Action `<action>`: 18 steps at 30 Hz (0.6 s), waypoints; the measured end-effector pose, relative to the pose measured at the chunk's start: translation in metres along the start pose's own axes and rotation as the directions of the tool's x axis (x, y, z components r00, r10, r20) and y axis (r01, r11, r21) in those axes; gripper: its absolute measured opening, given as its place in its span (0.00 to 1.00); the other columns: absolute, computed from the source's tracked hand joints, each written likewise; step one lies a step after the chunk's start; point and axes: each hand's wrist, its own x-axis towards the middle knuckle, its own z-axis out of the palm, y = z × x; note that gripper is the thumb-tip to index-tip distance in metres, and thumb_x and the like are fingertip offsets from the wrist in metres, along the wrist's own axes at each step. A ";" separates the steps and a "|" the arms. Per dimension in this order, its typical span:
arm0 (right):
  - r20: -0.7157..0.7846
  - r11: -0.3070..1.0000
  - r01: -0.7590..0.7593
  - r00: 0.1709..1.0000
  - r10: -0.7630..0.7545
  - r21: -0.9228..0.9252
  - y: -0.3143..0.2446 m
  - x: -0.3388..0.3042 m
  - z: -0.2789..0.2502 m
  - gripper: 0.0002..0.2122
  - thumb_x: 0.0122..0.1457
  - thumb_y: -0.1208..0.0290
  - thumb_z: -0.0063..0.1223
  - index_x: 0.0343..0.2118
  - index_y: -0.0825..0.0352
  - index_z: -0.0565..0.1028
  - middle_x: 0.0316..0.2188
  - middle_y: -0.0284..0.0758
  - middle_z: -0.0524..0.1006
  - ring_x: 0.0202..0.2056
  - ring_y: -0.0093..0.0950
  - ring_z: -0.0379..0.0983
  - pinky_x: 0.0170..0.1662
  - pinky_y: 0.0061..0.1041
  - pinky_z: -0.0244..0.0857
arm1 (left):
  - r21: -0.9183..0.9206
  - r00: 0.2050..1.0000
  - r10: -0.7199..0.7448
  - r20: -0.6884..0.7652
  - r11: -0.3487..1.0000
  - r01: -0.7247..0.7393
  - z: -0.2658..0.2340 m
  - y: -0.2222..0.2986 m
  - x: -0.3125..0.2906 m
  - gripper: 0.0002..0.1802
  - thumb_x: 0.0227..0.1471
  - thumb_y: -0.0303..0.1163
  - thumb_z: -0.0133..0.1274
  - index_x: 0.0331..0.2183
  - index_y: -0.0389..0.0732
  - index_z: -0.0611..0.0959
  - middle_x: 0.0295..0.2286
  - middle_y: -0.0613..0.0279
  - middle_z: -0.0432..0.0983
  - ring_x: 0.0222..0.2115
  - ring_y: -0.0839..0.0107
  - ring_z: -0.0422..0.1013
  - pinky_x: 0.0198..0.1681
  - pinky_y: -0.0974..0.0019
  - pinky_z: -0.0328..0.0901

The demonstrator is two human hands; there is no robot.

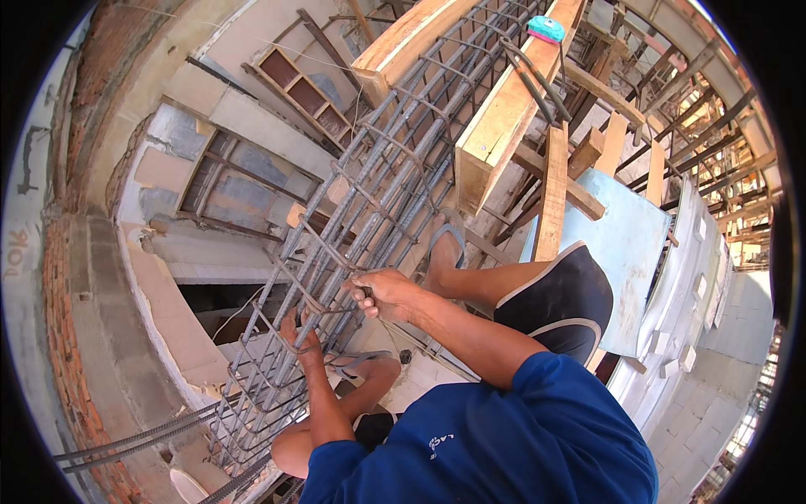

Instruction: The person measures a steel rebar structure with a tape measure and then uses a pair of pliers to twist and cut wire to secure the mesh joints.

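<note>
A long rebar cage [401, 160] of ribbed steel bars, ringed with bent square stirrups, slopes from upper right to lower left in front of me. My left hand [300, 332] is closed around a bar on the cage's near left part, fingers curled over the steel. Across the cage's right side, my right hand [384, 296] makes a fist beside a stirrup. Thin dark steel runs up to its fingers, but what they hold is too small to make out. A thin wire hangs just below that fist.
Thick timber beams [504, 126] flank the cage, with long-handled cutters [536, 84] and a turquoise-pink item [546, 28] on the right one. A light-blue sheet [609, 252] lies right, near planks. Loose rebar [138, 441] crosses lower left. An opening [220, 307] gapes below left. My sandalled feet are beside the cage.
</note>
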 end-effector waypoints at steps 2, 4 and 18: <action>0.039 0.992 0.052 0.998 -0.048 -0.114 0.001 -0.003 0.003 0.15 0.69 0.65 0.44 0.45 0.75 0.72 0.21 0.27 0.64 0.20 0.19 0.57 0.20 0.21 0.51 | 0.049 0.997 0.071 -0.013 0.996 -0.070 0.000 0.016 0.006 0.11 0.54 0.24 0.56 0.40 0.33 0.82 0.34 0.49 0.77 0.34 0.49 0.74 0.39 0.54 0.68; -0.074 0.981 0.123 0.988 -0.135 -0.147 0.008 -0.001 -0.009 0.15 0.69 0.64 0.45 0.45 0.74 0.72 0.21 0.26 0.64 0.19 0.19 0.56 0.20 0.21 0.51 | 0.161 0.995 0.103 0.004 0.982 -0.102 -0.005 0.024 0.008 0.13 0.54 0.25 0.57 0.43 0.34 0.82 0.36 0.49 0.78 0.37 0.47 0.74 0.43 0.52 0.67; -0.283 0.918 0.395 0.885 -0.369 0.038 -0.050 0.032 -0.075 0.14 0.63 0.57 0.47 0.30 0.65 0.73 0.16 0.24 0.64 0.14 0.18 0.56 0.14 0.22 0.47 | 0.160 0.987 -0.143 -0.067 0.975 0.153 0.019 0.030 0.019 0.17 0.52 0.34 0.63 0.44 0.39 0.85 0.37 0.49 0.82 0.40 0.52 0.75 0.45 0.52 0.67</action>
